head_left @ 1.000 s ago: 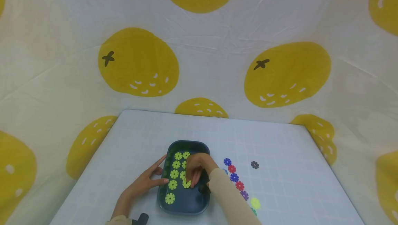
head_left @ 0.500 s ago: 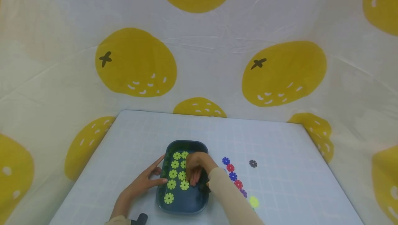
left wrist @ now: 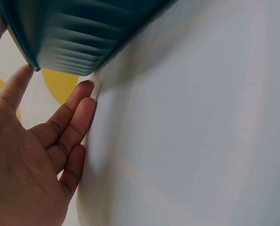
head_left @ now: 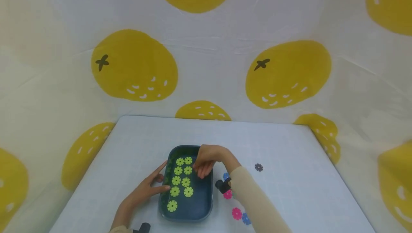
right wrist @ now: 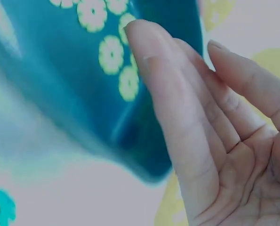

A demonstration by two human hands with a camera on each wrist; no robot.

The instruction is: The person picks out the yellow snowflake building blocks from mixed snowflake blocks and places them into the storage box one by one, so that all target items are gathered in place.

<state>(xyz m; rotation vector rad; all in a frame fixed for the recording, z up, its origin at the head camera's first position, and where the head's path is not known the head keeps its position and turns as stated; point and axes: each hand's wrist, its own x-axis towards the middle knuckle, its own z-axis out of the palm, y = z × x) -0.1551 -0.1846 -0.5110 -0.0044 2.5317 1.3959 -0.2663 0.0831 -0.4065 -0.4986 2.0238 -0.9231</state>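
A dark teal tray (head_left: 201,204) stands on the table with two columns of yellow-green notched discs (head_left: 176,180) lying flat inside. In the head view my left hand (head_left: 145,190) is at the tray's left side, its thumb and index finger spread along the rim. The left wrist view shows this left hand (left wrist: 31,155) with its other fingers slightly bent below the rim, against the table. Above the tray's right half hovers my right hand (head_left: 209,158). Close up, the right hand (right wrist: 191,108) has extended fingers and thumb apart from them, with no disc visible between.
Right of the tray, several coloured discs lie on the table, among them a pink disc (head_left: 236,213) and a blue disc (head_left: 246,219), partly covered by the right forearm. A dark grey disc (head_left: 259,167) lies farther right. A fruit-printed curtain (head_left: 206,65) hangs behind the table.
My right hand has risen from the lower disc of the second column and moved toward the tray's far right. That disc stays in the tray. The left hand keeps its place at the rim.
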